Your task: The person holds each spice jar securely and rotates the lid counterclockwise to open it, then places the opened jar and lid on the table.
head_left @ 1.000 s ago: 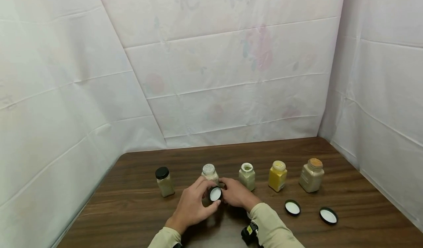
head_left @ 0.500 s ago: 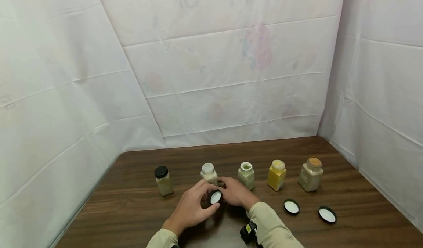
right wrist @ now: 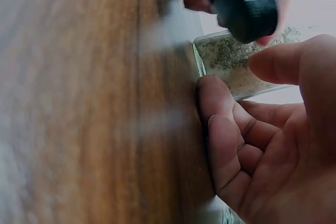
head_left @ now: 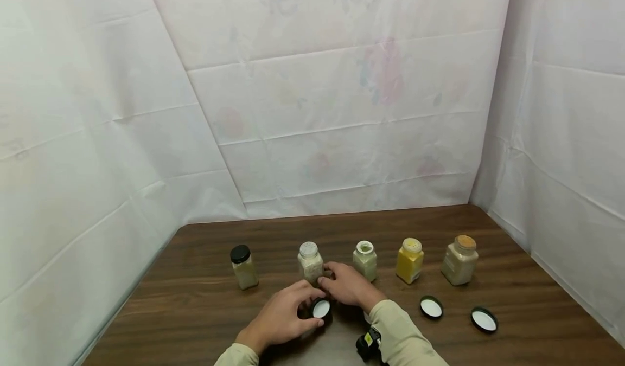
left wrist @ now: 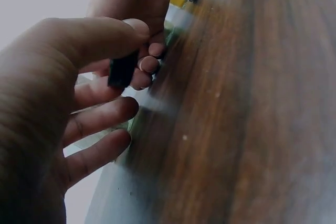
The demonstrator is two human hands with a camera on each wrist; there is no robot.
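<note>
My left hand (head_left: pixel 280 314) pinches a black screw lid (head_left: pixel 321 308) between thumb and fingers, its white lining facing up toward the head camera. Just beyond it stands a square glass spice jar (head_left: pixel 310 265) with a white perforated top and pale speckled seasoning inside. My right hand (head_left: pixel 349 286) rests on the table at the jar's right side, fingertips close by the glass. In the right wrist view its fingers (right wrist: pixel 220 135) are loosely curled on the wood, and the thumb overlaps the spice jar (right wrist: pixel 226 59). The lid (right wrist: pixel 247 6) hangs above them there.
To the left stands a black-lidded jar (head_left: pixel 244 271). On the right are a pale green jar (head_left: pixel 365 263), a yellow jar (head_left: pixel 410 262) and a jar with an orange top (head_left: pixel 460 263). Two black lids (head_left: pixel 432 307) lie white side up in front. White sheets (head_left: pixel 342 138) surround the wooden table (head_left: pixel 195 301).
My left hand has drawn the lid back toward me, away from the speckled jar, bringing more of the jar into sight. My right hand stays beside the jar.
</note>
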